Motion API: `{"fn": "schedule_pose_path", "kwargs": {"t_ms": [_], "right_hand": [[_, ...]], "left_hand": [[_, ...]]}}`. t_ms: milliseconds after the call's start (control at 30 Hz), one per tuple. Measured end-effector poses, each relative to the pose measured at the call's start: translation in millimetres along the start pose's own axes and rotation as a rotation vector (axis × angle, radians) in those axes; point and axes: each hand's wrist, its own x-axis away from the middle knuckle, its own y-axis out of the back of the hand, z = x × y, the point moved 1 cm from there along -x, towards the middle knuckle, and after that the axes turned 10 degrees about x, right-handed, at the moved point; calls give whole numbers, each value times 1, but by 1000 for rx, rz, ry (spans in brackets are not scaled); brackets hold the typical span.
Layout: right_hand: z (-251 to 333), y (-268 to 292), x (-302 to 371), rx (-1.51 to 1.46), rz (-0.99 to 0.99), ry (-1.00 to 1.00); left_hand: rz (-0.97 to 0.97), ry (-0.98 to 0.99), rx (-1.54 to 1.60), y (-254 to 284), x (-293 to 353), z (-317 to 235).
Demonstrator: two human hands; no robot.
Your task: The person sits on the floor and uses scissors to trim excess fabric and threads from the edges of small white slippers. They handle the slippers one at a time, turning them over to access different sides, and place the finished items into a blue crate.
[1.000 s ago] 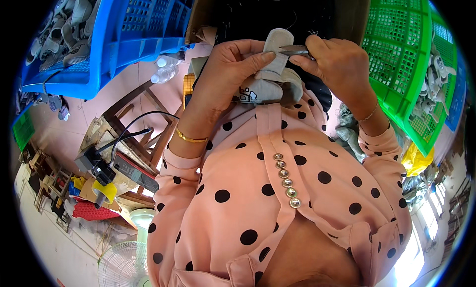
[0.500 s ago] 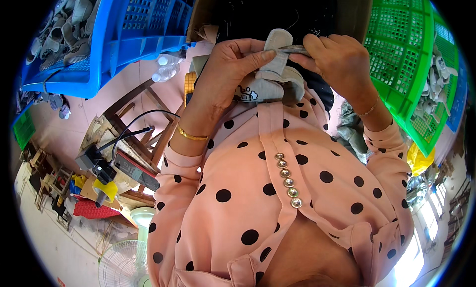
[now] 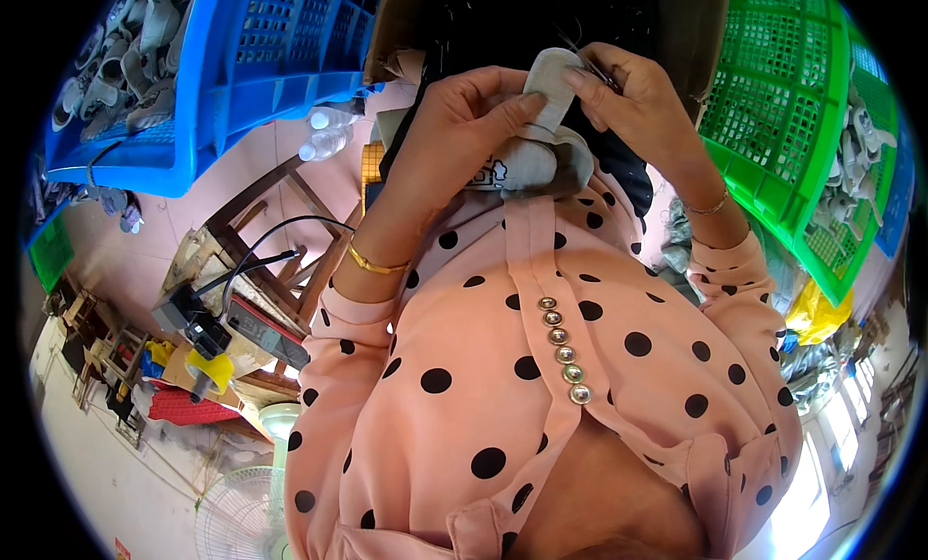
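Observation:
A light grey fabric shoe upper (image 3: 527, 165) with a dark printed pattern is in front of my chest, its rounded strap (image 3: 551, 76) standing upward. My left hand (image 3: 474, 125) is closed on the strap's left side, thumb on top. At the strap's right edge, my right hand (image 3: 643, 101) is closed around small metal thread snips (image 3: 601, 69), mostly hidden by the fingers. Its thumb touches the strap, and fine loose threads show above the fingertips.
A blue plastic basket (image 3: 208, 105) with grey shoe pieces stands at the left. To the right is a green basket (image 3: 773, 105) with more pieces (image 3: 855, 163). Plastic bottles (image 3: 327, 134), a wooden stool (image 3: 280, 221) and a fan (image 3: 242, 512) are at the left. A dark, thread-strewn surface lies ahead.
My right hand has turned and drawn the snips back from the strap's face, with its thumb now at the strap's edge. The strap has tilted slightly to the right.

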Motion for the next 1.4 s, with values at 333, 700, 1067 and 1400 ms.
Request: {"fn": "schedule_pose_path", "kwargs": {"t_ms": [333, 700, 1067, 1400], "right_hand": [[3, 0, 2, -360, 22, -53], [-14, -9, 2, -83, -63, -30], [-21, -22, 11, 45, 93, 23], [-21, -21, 12, 35, 128, -35]], "left_hand": [[-199, -378, -269, 28, -22, 5], [24, 8, -413, 23, -24, 10], [-36, -120, -516, 26, -7, 10], [-330, -487, -681, 45, -11, 18]]}}
